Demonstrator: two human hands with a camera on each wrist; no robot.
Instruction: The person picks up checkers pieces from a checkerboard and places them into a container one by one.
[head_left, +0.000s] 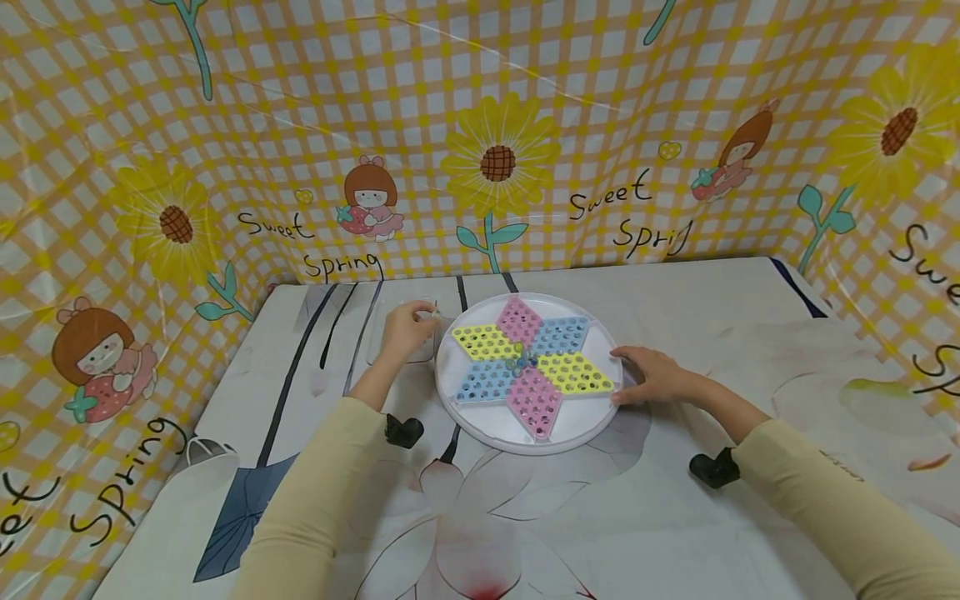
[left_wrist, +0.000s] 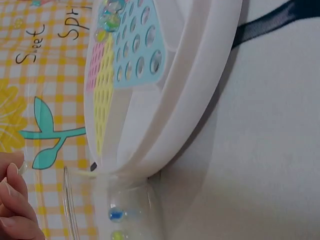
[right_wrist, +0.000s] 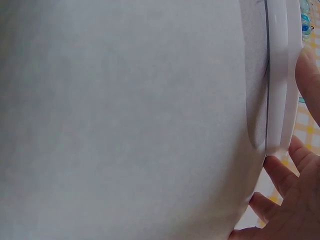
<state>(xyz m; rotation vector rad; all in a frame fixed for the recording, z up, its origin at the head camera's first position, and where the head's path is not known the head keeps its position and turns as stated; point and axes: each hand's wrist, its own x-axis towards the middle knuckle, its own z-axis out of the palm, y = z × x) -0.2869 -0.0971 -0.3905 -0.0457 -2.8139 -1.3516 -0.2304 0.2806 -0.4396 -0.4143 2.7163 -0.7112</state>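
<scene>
A round white Chinese checkers board [head_left: 480, 429] bears a star of pink, yellow and blue holed sections. Several glass marbles [head_left: 522, 361] are gathered at its middle. My left hand [head_left: 406, 331] is raised beyond the board's left side, above a clear container [head_left: 372, 354]. Between its thumb and fingertips it pinches a small glassy marble [left_wrist: 23, 168], mostly hidden by the fingers. A blue marble [left_wrist: 116, 215] and a yellow-green marble [left_wrist: 118, 235] show in the container. My right hand [head_left: 656, 377] rests against the board's right rim, thumb and fingers spread.
The table [head_left: 675, 533] has a pale cloth with flower and line prints. A yellow checked cloth [head_left: 420, 125] hangs around the back and sides. Black wrist-worn pieces [head_left: 405, 431] stick out near the sleeves. The container stands close to the board's left edge.
</scene>
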